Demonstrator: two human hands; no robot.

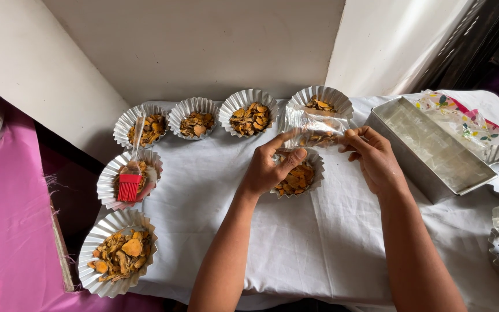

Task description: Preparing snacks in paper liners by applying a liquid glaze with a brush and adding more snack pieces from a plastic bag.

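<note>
**Clear pouch of dried slices held over a foil cup, both hands pinching**

Worktop [319, 254], white cloth: your workspace runs along its far and left edges. Long steel tray [434, 151] sits just right of your right hand; keep your elbow off its near corner.

Foil cups: four in a far row [194, 118], three down the left edge [119, 251], each with orange-brown dried slices. One more foil cup [301, 180] lies directly under your hands.

Clear pouch [316, 128]: held above that cup, partly filled with slices, overlapping the far right cup of the row. Left hand [270, 167] grip: thumb and forefinger clenched on the pouch's left edge. Right hand [373, 157] grip: fingertips clenched on the right edge.

Judgement: keep the film taut and level, mouth upward, so nothing spills; stay centred over the cup below.

Red silicone brush [130, 182] rests in a left cup, well apart. Patterned bags [463, 118] lie beyond the tray.
</note>
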